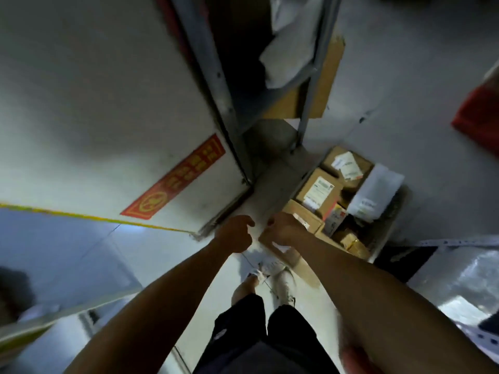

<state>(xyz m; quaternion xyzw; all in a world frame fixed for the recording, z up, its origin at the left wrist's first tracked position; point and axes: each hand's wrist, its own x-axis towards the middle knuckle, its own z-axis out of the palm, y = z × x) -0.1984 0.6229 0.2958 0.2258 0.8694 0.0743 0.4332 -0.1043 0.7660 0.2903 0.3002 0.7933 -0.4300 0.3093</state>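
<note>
My right hand (283, 225) grips the top edge of a flat brown cardboard parcel (297, 261) that hangs over the floor in front of my legs. A white label shows on the parcel just below the hand. Close beside it on the left, my left hand (237, 233) has its fingers curled, and I see nothing in it. The two hands are a small gap apart. The picture is blurred, so the fingers' exact hold is hard to make out.
A dark crate (388, 228) full of several cardboard parcels sits on the floor to the right. A grey metal shelf rack (216, 76) with white bags stands ahead against a white wall bearing a red sign (175, 179). My white shoes (286, 282) stand below the parcel.
</note>
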